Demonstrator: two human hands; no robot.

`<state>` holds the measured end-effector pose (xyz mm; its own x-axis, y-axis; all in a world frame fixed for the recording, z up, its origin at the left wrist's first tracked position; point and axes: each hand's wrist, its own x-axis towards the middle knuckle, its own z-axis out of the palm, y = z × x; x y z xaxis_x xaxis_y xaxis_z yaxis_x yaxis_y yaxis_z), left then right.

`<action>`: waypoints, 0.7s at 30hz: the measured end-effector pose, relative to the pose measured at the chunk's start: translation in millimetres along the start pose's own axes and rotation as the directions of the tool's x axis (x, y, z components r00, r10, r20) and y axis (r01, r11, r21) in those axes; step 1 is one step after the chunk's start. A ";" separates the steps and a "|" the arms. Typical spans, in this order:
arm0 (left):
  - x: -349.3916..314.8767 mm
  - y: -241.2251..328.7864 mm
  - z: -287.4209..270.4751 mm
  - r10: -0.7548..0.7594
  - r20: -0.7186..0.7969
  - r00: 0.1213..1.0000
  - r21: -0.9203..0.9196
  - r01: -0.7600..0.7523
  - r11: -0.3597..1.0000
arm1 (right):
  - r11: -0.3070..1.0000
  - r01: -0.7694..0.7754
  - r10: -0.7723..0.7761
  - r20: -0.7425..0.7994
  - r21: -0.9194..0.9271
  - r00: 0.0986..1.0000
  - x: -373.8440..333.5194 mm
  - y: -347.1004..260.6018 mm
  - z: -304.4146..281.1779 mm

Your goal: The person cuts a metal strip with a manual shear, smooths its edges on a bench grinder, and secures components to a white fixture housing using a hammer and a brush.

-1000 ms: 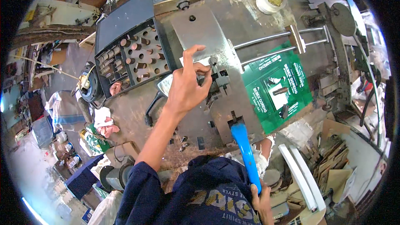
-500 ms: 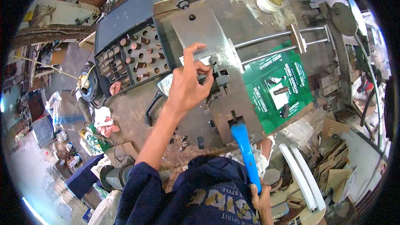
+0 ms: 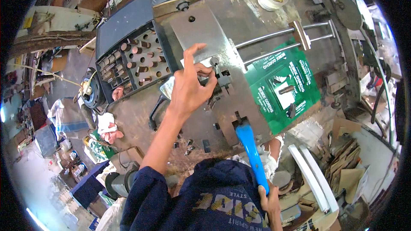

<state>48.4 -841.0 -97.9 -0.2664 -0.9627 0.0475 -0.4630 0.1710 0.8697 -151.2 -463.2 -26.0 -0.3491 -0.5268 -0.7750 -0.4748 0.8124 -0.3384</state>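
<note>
My left hand (image 3: 191,87) reaches over the bench with thumb and fingertips pinched together and the index finger raised. Whatever lies in the pinch is too small or hidden to make out. The fingertips are beside a small round metal pin (image 3: 214,61) on a dark metal fixture (image 3: 222,76), at the near edge of a wide steel plate (image 3: 200,29). My right hand (image 3: 269,201), close to my body, is wrapped round the lower end of a long blue lever handle (image 3: 252,154). The handle's far end meets a dark slotted metal block (image 3: 241,122).
Left of my hand lies an open dark case (image 3: 128,60) of round metal pieces. A green printed sheet (image 3: 284,90) with small metal parts is at the right, under two steel rods (image 3: 274,36). A white tub (image 3: 271,1) with a brush stands at the back.
The whole view has shifted slightly. Both hands keep nearly the same pose, the left still pinched by the fixture and the right still on the blue lever handle.
</note>
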 end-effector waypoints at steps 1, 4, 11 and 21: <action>-0.7 -1.7 0.9 -0.001 -0.003 1.000 0.010 0.001 1.000 | 1.000 -0.005 0.005 -0.017 -0.001 1.000 -2.7 -5.0 -2.3; -2.0 7.5 -8.0 0.067 -0.045 0.997 0.057 -0.064 0.996 | 1.000 -0.005 0.006 -0.026 0.009 1.000 -6.2 -23.6 -12.6; -24.4 81.0 -42.1 0.336 -0.119 0.934 0.162 -0.315 0.935 | 0.991 0.064 -0.066 0.009 0.114 0.998 15.7 -1.4 8.1; -87.9 194.9 -45.4 0.661 0.097 0.744 0.029 -0.666 0.745 | 0.842 0.535 -0.491 -0.512 -0.071 0.705 20.0 2.6 10.2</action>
<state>19.9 -732.5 89.7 -0.5866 -0.5828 0.5624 -0.1922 0.7748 0.6023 -151.2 -469.1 -47.8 -0.4269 -0.8980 -0.1066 -0.6438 0.3846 -0.6615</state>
